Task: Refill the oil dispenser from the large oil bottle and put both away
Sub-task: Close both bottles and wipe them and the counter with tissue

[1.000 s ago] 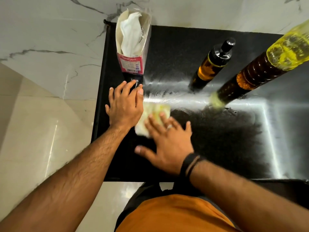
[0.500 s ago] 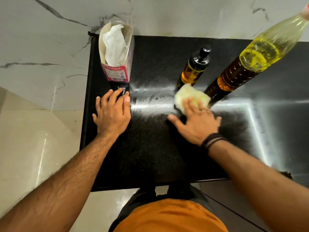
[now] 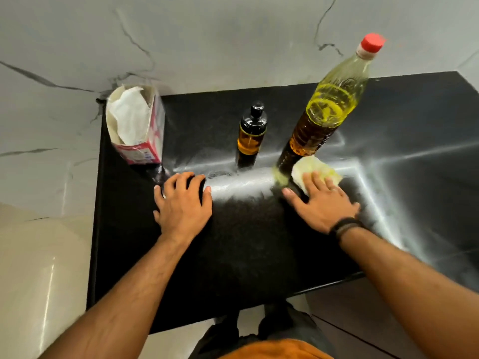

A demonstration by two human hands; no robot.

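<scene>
Your left hand (image 3: 182, 203) rests palm-down on the black countertop (image 3: 246, 242), fingers slightly bent and spread, holding nothing. Your right hand (image 3: 322, 203) lies flat with straight fingers pressing a yellowish cloth (image 3: 315, 168) onto the counter; the cloth touches the base of the large oil bottle (image 3: 321, 117). That bottle stands upright, red cap on, oil filling roughly the lower half. The oil dispenser (image 3: 250, 134), dark cap on, stands upright just left of the bottle, apart from it. An open tissue box (image 3: 136, 125) sits at the back left corner by the marble wall (image 3: 207, 40). A dark band circles your right wrist.
</scene>
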